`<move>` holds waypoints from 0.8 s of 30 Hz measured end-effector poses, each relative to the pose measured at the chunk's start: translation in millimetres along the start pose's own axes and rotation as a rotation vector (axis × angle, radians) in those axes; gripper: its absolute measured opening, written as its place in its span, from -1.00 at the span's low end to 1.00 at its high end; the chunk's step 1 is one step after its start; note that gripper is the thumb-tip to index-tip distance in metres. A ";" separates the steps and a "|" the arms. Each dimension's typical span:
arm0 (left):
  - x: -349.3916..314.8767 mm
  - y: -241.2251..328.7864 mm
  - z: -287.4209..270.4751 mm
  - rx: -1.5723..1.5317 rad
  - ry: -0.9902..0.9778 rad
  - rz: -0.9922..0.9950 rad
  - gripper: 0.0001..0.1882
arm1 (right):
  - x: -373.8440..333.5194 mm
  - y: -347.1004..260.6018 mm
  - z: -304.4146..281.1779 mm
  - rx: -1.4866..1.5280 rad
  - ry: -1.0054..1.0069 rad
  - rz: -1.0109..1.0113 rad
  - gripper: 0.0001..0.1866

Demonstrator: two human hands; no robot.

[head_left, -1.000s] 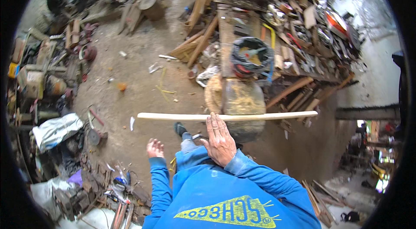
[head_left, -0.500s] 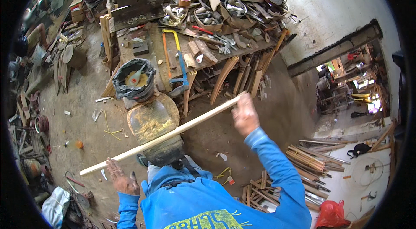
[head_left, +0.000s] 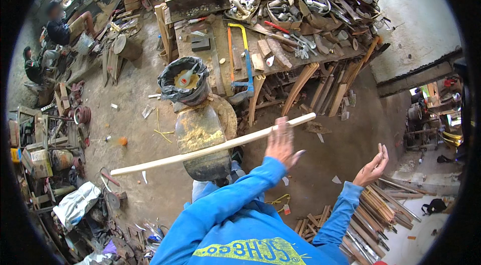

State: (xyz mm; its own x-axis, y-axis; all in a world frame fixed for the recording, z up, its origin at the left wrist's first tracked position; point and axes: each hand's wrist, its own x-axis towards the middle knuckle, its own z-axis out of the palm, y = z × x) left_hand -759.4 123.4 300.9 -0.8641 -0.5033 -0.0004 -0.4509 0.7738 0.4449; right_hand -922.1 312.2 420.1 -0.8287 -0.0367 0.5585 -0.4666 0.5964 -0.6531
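Note:
A long pale wooden stick (head_left: 240,141) lies at a slant across a dark curved board (head_left: 200,165) with yellow sawdust on it, in front of my body. My left hand (head_left: 280,145) reaches over to the right part of the stick. Its fingers are stretched out flat across the wood and the thumb stands apart. Off to the right, my right hand (head_left: 372,166) is clear of the stick, with nothing in it and its fingers loosely apart.
Beyond the board stands a bucket lined with a black bag (head_left: 184,95), a glue bottle (head_left: 186,79) inside. Behind it, a cluttered workbench (head_left: 220,52) carries a hacksaw (head_left: 246,54). Wooden strips (head_left: 373,205) are piled at the right. People sit at the far left.
My right hand has let go of the stick's right end and moved right. My left hand has crossed from the left end to the right part. The view has shifted left.

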 end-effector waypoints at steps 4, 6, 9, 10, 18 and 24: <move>52.4 57.3 22.2 -0.195 0.010 0.215 -0.08 | -0.5 -68.8 48.2 0.191 -0.152 0.035 -0.64; 45.4 63.4 20.6 -0.001 0.207 0.391 -0.35 | -1.9 -112.9 88.2 0.414 -0.423 -0.031 -0.66; 19.9 13.1 -1.8 -0.326 0.117 0.351 -0.42 | -8.8 -177.5 167.1 0.480 -0.703 -0.427 -0.87; 2.5 -20.0 -17.4 -0.402 -0.132 0.159 -0.43 | -15.9 -197.2 193.5 0.495 -0.776 -0.554 -0.87; 51.2 -244.4 -178.1 -0.061 0.672 -0.262 -0.65 | -123.4 -277.8 322.3 0.301 -1.159 -0.313 -0.55; 81.1 -274.9 -177.1 0.144 0.293 -0.362 -0.68 | -140.4 -276.6 333.9 0.246 -1.065 -0.250 -0.62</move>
State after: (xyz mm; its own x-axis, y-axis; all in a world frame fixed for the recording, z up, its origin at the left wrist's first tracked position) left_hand -665.9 -198.3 337.2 -0.5559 -0.8211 0.1295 -0.7552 0.5640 0.3340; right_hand -779.9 -115.3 351.7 -0.4896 -0.8709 0.0424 -0.6073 0.3057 -0.7333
